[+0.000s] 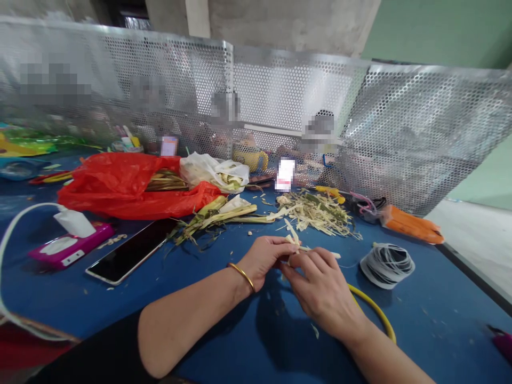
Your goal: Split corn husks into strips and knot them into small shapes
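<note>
Both hands meet over the blue table, fingers closed around a pale husk strip (293,234) whose loose ends stick up and out to the right. My left hand (262,261), with a gold bangle at the wrist, pinches it from the left. From the right, my right hand (320,282) has its fingers bent in on the same strip; the fingertips are partly hidden. Beyond the hands lies a heap of husk shreds (320,213). A bundle of longer husks (216,216) rests to its left. Right of my right hand sits a wound coil of white cord (387,265).
A yellow tube (378,309) curves beside my right forearm. At left lie a dark phone (134,250), a purple power strip (72,245) with a white cable, and a red plastic bag (116,184). A perforated metal screen (280,85) stands behind; an orange packet (412,224) is far right.
</note>
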Demonstrator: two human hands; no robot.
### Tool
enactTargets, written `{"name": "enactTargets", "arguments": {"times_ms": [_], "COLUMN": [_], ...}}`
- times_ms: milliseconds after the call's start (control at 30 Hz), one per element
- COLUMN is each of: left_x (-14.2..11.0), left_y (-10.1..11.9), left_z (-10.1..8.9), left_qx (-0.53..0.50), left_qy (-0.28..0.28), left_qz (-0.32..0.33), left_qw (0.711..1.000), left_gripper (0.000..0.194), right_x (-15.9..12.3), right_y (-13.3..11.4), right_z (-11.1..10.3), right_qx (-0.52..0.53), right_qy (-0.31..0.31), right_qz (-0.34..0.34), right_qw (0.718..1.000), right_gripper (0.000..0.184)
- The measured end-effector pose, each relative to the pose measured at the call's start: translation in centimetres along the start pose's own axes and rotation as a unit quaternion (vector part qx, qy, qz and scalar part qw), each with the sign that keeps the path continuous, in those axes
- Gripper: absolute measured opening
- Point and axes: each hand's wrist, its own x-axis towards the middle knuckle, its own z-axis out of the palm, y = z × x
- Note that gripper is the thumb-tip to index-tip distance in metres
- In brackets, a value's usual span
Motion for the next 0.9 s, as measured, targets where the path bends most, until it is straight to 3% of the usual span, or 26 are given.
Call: {"name": "enactTargets", "arguments": {"times_ms": [100, 233, 333, 400, 467, 533, 733, 900], "left_x": [-0.1, -0.2, -0.2, -0.2, -0.2, -0.3, -0.5, 0.0], "left_y": [-0.1, 0.1, 0.1, 0.1, 0.0, -0.1, -0.4, -0.7], "left_z": [0.1, 0.2, 0.3, 0.3, 0.3, 0.3, 0.5, 0.5], "left_qx": [0.02, 0.047, 0.044, 0.048, 0.053, 0.056, 0.076, 0.066], "left_qy": [0.0, 0.015, 0.011, 0.004, -0.009, -0.023, -0.019, 0.028], "left_qz": [-0.005, -0.015, -0.023, -0.024, -0.03, -0.038, -0.01, 0.023], "left_qw": [1.0, 0.999, 0.999, 0.999, 0.998, 0.997, 0.997, 0.997], "left_gripper": [0.021, 0.019, 0.021, 0.021, 0.021, 0.022, 0.026, 0.022], "right_x": [-0.2, -0.4, -0.5, -0.5, -0.5, -0.5, -0.5, -0.6], "right_y": [0.1, 0.3, 0.7, 1.0, 1.2, 1.3, 1.2, 1.3], "right_z": [0.2, 0.2, 0.5, 1.0, 1.4, 1.6, 2.0, 2.7], "right_qx": [-0.019, 0.051, 0.145, 0.211, 0.256, 0.27, 0.265, 0.35], "right_qy": [0.009, 0.086, 0.109, 0.066, 0.015, -0.008, 0.023, 0.027], "right_qz": [0.008, 0.138, 0.3, 0.387, 0.434, 0.446, 0.452, 0.481], "right_qw": [1.0, 0.985, 0.936, 0.895, 0.864, 0.853, 0.851, 0.803], "right_gripper": [0.017, 0.012, 0.013, 0.017, 0.019, 0.02, 0.022, 0.025]}}
